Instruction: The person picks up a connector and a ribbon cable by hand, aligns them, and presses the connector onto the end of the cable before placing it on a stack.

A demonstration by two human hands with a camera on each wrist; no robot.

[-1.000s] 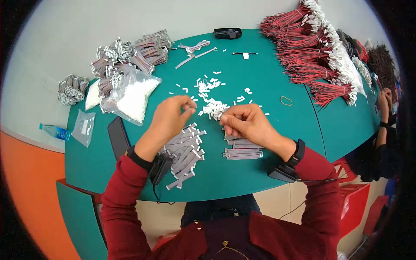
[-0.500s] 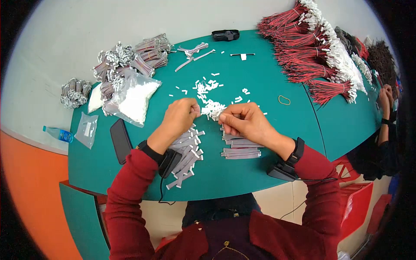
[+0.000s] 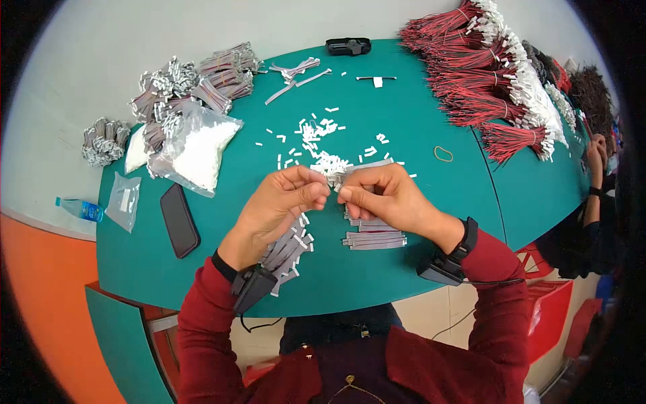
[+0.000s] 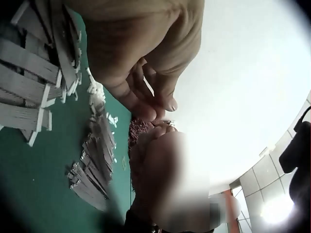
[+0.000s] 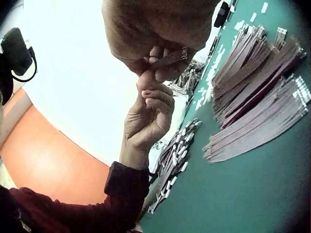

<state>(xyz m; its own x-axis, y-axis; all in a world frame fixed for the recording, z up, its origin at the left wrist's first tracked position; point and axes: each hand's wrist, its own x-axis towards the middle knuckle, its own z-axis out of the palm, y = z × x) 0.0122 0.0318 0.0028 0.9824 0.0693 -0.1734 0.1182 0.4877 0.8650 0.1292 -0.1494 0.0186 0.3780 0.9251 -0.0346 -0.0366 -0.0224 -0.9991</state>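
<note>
My right hand (image 3: 390, 195) holds a grey flat ribbon cable (image 3: 369, 166) between thumb and fingers. In the right wrist view this ribbon cable (image 5: 170, 59) crosses under the curled fingers. Its near end comes out at the fingertips, facing my left hand (image 3: 282, 202). Thumb and forefinger of the left hand pinch a tiny white piece, mostly hidden by the fingertips. Both hands' fingertips almost meet above the table. Behind them lies a heap of small white connector pieces (image 3: 330, 163). White-ended ribbon cables (image 3: 294, 246) spread below the left hand; stacked ribbon cables (image 3: 375, 240) lie below the right.
A phone (image 3: 180, 221) and a clear bag of white pieces (image 3: 205, 155) lie left, with cable bundles (image 3: 225, 71) behind. Red-black wire bundles (image 3: 471, 87) line the right side. A rubber band (image 3: 443, 154) lies on the green table (image 3: 404, 276). Another person's hand (image 3: 597, 153) shows far right.
My left hand has moved from beside the white heap to the right hand's fingertips, turning so its thumb shows. The right hand has barely moved; the grey cable now shows behind it.
</note>
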